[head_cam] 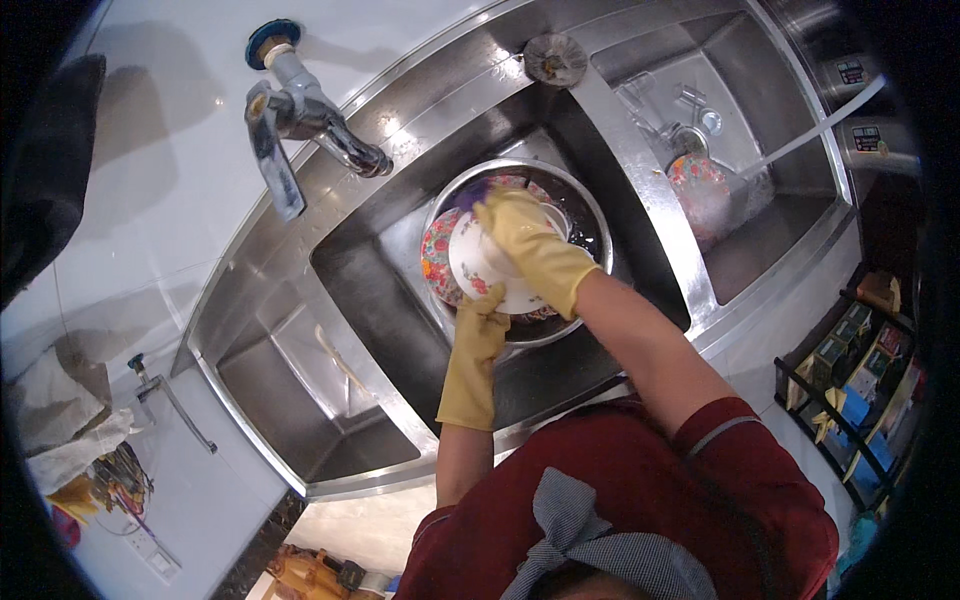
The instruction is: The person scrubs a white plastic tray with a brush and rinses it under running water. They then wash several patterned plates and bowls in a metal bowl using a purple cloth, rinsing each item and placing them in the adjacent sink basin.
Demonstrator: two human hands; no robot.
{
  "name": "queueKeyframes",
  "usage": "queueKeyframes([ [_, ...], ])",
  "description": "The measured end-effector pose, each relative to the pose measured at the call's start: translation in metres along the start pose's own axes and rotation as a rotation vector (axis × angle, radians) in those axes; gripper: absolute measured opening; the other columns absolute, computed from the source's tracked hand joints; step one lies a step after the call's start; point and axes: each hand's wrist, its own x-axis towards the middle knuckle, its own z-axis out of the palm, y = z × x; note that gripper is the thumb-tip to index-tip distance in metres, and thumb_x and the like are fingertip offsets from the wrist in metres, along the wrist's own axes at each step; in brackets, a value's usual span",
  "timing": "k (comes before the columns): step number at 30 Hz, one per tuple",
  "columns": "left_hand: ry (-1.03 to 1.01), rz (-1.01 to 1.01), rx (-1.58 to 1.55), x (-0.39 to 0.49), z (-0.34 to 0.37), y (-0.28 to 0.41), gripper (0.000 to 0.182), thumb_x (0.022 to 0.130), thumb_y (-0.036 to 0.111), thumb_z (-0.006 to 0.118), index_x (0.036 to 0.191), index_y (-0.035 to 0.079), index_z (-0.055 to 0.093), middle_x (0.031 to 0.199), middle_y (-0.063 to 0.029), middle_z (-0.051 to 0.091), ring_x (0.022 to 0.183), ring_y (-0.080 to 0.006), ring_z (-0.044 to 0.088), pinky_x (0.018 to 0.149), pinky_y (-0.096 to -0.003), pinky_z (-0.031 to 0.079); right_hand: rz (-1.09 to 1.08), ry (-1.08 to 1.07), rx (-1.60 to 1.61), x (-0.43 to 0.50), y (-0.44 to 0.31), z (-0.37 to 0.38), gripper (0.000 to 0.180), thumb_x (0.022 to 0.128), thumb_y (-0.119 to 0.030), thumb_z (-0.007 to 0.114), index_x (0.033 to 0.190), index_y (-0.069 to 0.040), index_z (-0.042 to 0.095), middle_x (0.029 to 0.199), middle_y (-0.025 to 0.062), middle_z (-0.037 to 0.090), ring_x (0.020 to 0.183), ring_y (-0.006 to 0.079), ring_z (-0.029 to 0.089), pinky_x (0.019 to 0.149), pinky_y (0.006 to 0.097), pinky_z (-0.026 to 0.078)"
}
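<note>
In a yellow rubber glove, my left hand [481,322] grips the near rim of a white plate [472,262] with a floral border. The plate is tilted over a round stainless steel basin [606,247]. My right hand [525,236], gloved the same way, lies across the plate with a purple scrubber [471,196] at its fingertips. Under that plate are other dishes, among them a plate with a red and orange flower pattern [439,247]. My right hand hides much of the white plate and some of the basin's contents.
The basin stands in the middle bowl of a steel sink [375,270]. A wall tap [315,120] juts over its rim. In the right bowl, a white hose [817,127] sprays over a floral dish [694,187] and glassware [690,97]. A drain strainer [555,58] sits on the ledge.
</note>
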Motion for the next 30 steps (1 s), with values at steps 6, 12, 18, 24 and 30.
queueKeyframes([
  [6,0.023,0.015,0.15,-0.001,-0.001,-0.012,0.02,0.094,0.013,0.074,0.113,0.012,0.069,0.098,0.0035,0.071,0.066,-0.0037,0.058,0.046,-0.0182,0.033,0.112,0.144,0.115,-0.094,0.028,-0.002,0.04,0.091,-0.021,0.068,0.12,0.005,0.066,0.123,0.0255,0.068,0.123,0.0457,0.059,0.109,0.0501,0.046],
  [12,-0.104,0.439,0.573,-0.01,0.007,-0.01,0.036,0.081,-0.007,0.072,0.115,0.003,0.07,0.111,-0.005,0.073,0.103,-0.014,0.064,0.083,-0.0285,0.049,-0.419,0.101,0.13,-0.132,-0.016,-0.007,0.053,0.082,-0.024,0.071,0.129,-0.001,0.066,0.138,0.0164,0.062,0.138,0.0404,0.05,0.119,0.0625,0.03],
  [18,-0.28,0.675,0.911,-0.003,-0.023,0.009,0.033,0.088,-0.001,0.065,0.121,0.003,0.067,0.115,-0.0083,0.072,0.1,-0.0207,0.071,0.085,-0.0318,0.058,-0.521,-0.133,0.02,-0.061,-0.042,-0.008,0.054,0.09,-0.027,0.065,0.142,-0.015,0.06,0.154,0.0068,0.054,0.148,0.028,0.042,0.125,0.0596,0.019],
  [24,-0.325,0.35,0.363,-0.007,-0.036,0.009,0.019,0.083,-0.001,0.071,0.1,0.006,0.071,0.093,-0.0042,0.074,0.077,-0.0163,0.068,0.062,-0.0285,0.052,-0.387,-0.266,-0.059,-0.03,-0.047,0.003,0.05,0.094,-0.021,0.063,0.144,-0.019,0.059,0.157,0.003,0.051,0.149,0.0242,0.042,0.121,0.0575,0.027],
  [30,0.012,0.181,0.182,-0.047,0.004,-0.015,0.035,0.092,0.025,0.077,0.121,0.01,0.067,0.095,0.0007,0.072,0.065,-0.0103,0.06,0.05,-0.0258,0.04,0.047,-0.439,0.009,0.005,0.023,-0.01,0.044,0.099,-0.027,0.058,0.139,-0.01,0.061,0.129,0.0189,0.068,0.12,0.0351,0.066,0.106,0.0431,0.049],
])
